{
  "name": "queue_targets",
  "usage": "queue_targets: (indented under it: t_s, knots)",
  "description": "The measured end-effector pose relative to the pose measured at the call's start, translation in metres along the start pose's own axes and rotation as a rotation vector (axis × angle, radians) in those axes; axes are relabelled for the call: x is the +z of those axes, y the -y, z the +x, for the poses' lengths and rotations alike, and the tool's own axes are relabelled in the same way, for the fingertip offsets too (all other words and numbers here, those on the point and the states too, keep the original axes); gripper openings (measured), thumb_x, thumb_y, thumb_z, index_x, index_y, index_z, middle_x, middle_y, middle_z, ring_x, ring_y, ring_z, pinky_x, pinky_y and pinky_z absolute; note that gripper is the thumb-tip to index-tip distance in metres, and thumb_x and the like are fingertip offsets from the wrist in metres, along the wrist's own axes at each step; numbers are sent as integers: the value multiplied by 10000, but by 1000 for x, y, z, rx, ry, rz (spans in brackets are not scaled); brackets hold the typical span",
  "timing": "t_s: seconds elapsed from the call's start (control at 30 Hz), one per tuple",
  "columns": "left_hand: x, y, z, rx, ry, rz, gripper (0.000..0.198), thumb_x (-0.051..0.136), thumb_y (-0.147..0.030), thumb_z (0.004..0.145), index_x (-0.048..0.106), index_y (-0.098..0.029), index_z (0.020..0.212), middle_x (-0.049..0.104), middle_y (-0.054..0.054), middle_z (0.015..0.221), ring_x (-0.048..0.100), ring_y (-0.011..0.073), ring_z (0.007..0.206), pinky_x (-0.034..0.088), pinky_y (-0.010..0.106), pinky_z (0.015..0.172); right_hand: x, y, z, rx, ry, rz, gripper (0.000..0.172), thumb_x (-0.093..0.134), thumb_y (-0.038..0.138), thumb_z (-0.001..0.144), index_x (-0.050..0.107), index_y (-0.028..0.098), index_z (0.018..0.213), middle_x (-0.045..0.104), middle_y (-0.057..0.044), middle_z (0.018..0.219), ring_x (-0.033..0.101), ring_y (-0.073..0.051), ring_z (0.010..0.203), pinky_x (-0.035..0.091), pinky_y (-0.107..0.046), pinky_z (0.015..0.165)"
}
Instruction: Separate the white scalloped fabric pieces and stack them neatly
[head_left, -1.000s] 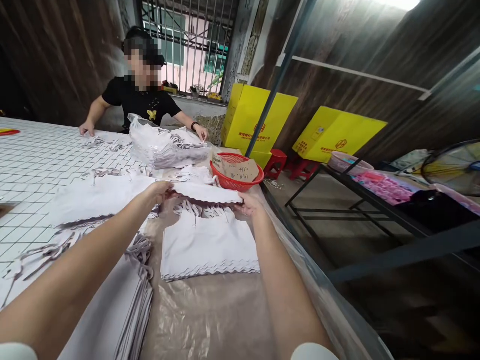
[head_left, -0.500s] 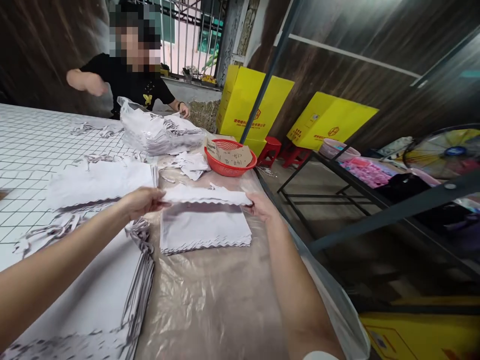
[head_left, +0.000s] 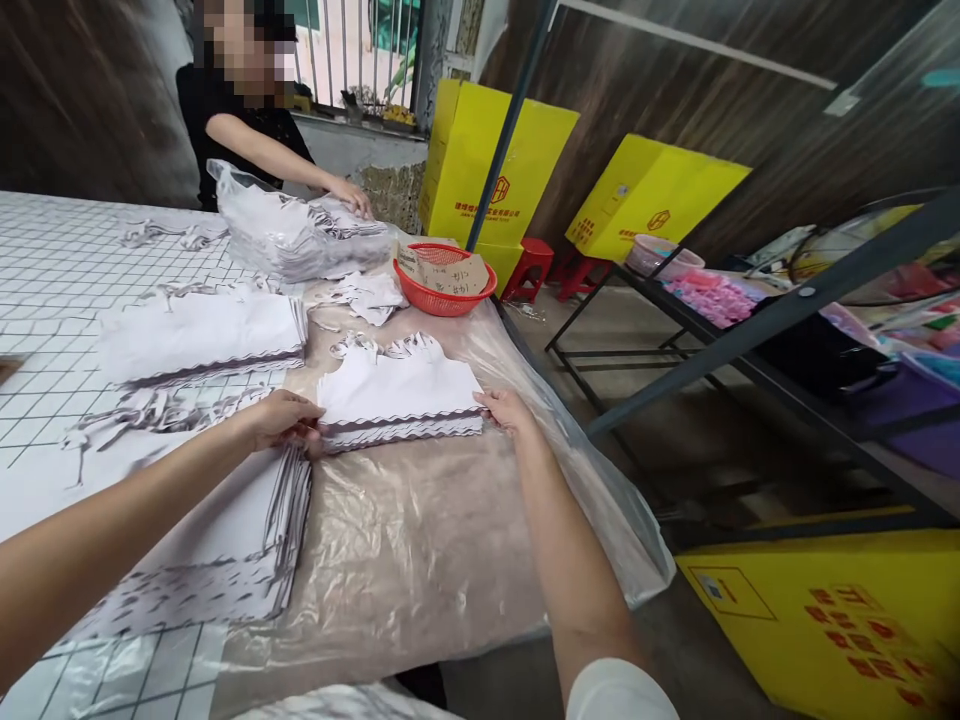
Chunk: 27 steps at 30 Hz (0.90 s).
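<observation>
A white cut fabric piece (head_left: 397, 388) with a wavy near edge lies over a small stack of like pieces (head_left: 405, 432), whose scalloped edges show just below it. My left hand (head_left: 289, 418) pinches its near left corner, and my right hand (head_left: 508, 410) pinches the near right corner. Beneath my left forearm spreads a larger, thicker stack of white fabric (head_left: 217, 530) with loose strips on top. Beyond my left hand sits another white fabric stack (head_left: 202, 335) with a wavy edge.
Across the table (head_left: 52, 270), a person in black (head_left: 240, 150) has one hand on fabric in a clear plastic bag (head_left: 277, 245). A red basket (head_left: 442, 300) holds marked cardboard. Clear plastic sheeting (head_left: 420, 560) covers the right side. A dark metal rack (head_left: 720, 370) and yellow boxes (head_left: 502, 160) stand to the right.
My hands have brought the held piece's wavy edge down toward me, so it now lies flatter over the stack. The other person's arm has swung across to the bagged fabric. My view has shifted.
</observation>
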<state>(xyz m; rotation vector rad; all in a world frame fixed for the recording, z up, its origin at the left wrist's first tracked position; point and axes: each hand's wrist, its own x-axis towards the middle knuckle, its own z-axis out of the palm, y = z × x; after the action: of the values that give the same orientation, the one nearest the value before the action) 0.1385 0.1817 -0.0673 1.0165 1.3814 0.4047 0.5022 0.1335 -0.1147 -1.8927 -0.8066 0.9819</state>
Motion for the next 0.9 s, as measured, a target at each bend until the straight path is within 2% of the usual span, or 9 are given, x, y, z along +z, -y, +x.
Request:
queue_targets:
  t_s: [0.17, 0.23, 0.3, 0.4, 0.5, 0.6, 0.73, 0.9]
  knots:
    - [8, 8, -2, 52, -47, 249, 234, 718, -156, 672, 547, -146, 513, 720, 122, 656, 620, 147, 466, 213, 186, 349, 1, -13, 0, -63, -40, -116, 276, 770, 298, 663, 552, 190, 532, 539, 43, 488, 502, -115, 487, 399, -219, 491]
    - [8, 7, 1, 55, -47, 331, 236, 713, -146, 646, 550, -154, 476, 695, 109, 594, 620, 172, 457, 200, 205, 365, 1, -15, 0, -97, -73, -186, 268, 747, 288, 676, 539, 196, 534, 551, 32, 517, 535, -140, 537, 441, -244, 551]
    - [6, 2, 7, 79, -75, 434, 236, 722, -119, 597, 552, -166, 440, 641, 76, 499, 603, 190, 441, 239, 228, 392, 0, -15, -1, -145, -131, -263, 227, 735, 282, 681, 547, 201, 582, 582, 9, 576, 577, -182, 630, 472, -283, 638]
    - [-2, -17, 23, 179, -206, 566, 291, 714, -98, 583, 502, -195, 409, 556, 33, 427, 615, 205, 532, 322, 249, 480, 4, -9, -2, -261, -248, -355, 167, 699, 303, 728, 609, 186, 807, 670, -92, 861, 601, -265, 915, 462, -371, 847]
    - [-4, -39, 45, 279, -343, 649, 271, 699, -161, 651, 502, -206, 471, 599, 47, 524, 647, 224, 724, 372, 247, 578, 21, -3, -3, -495, -355, -507, 321, 584, 341, 840, 603, 138, 1089, 605, -208, 1193, 506, -321, 1166, 387, -441, 989]
    - [3, -52, 64, 300, -371, 718, 206, 704, -233, 680, 555, -196, 541, 644, 67, 611, 648, 219, 742, 396, 248, 599, 45, -5, -1, -648, -370, -720, 438, 463, 358, 924, 550, 107, 1271, 532, -241, 1339, 454, -343, 1255, 365, -476, 1022]
    - [11, -51, 80, 278, -339, 812, 122, 725, -216, 636, 615, -180, 598, 673, 61, 647, 644, 192, 692, 418, 230, 579, 64, -13, 2, -527, -280, -893, 522, 365, 397, 979, 475, 119, 1407, 439, -219, 1475, 367, -345, 1372, 341, -497, 1065]
    - [4, -42, 88, 252, -299, 907, 35, 692, -186, 657, 664, -166, 656, 707, 70, 697, 652, 185, 679, 446, 228, 587, 64, -13, 2, -433, -244, -1015, 586, 285, 409, 1003, 388, 86, 1481, 347, -195, 1551, 294, -336, 1429, 313, -503, 1102]
